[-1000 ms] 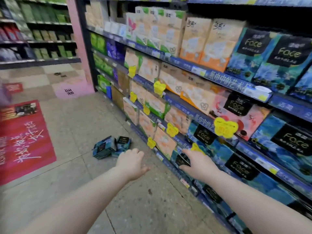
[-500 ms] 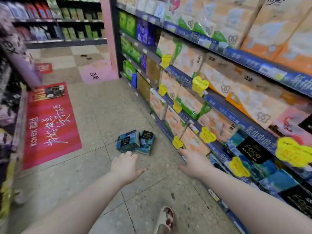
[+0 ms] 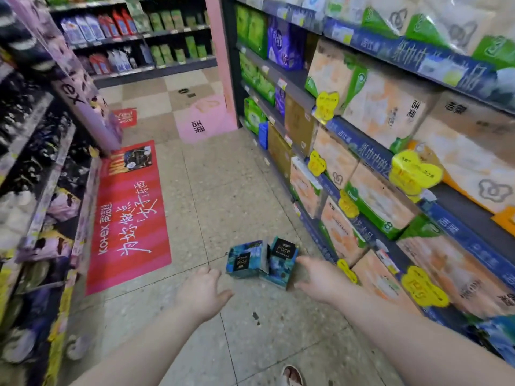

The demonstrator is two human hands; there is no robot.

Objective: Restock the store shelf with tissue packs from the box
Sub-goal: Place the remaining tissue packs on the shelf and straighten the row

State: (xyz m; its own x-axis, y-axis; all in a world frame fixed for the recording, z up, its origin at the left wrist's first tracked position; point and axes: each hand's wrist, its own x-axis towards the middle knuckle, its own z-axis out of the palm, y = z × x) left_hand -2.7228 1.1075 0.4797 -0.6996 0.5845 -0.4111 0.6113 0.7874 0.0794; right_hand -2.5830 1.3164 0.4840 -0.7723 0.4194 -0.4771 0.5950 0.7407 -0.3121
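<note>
Two blue tissue packs with black "Face" labels lie on the aisle floor: the left pack (image 3: 246, 259) and the right pack (image 3: 280, 263) lean against each other. My right hand (image 3: 320, 280) is spread just right of the right pack, fingertips at or near its edge. My left hand (image 3: 202, 292) hovers with relaxed fingers a little short and left of the left pack, holding nothing. The tissue shelf (image 3: 370, 151) runs along the right, packed with orange, green and blue packs. No box is in view.
A red floor mat (image 3: 128, 218) lies to the left of the packs. A second shelf unit (image 3: 41, 190) lines the left side. Yellow price tags (image 3: 412, 171) stick out from the right shelf edges. My sandalled foot (image 3: 292, 376) shows at the bottom.
The view has moved forward and down toward the packs on the floor. Both hands have reached closer to them; my right hand left the shelf front and now sits beside the right pack.
</note>
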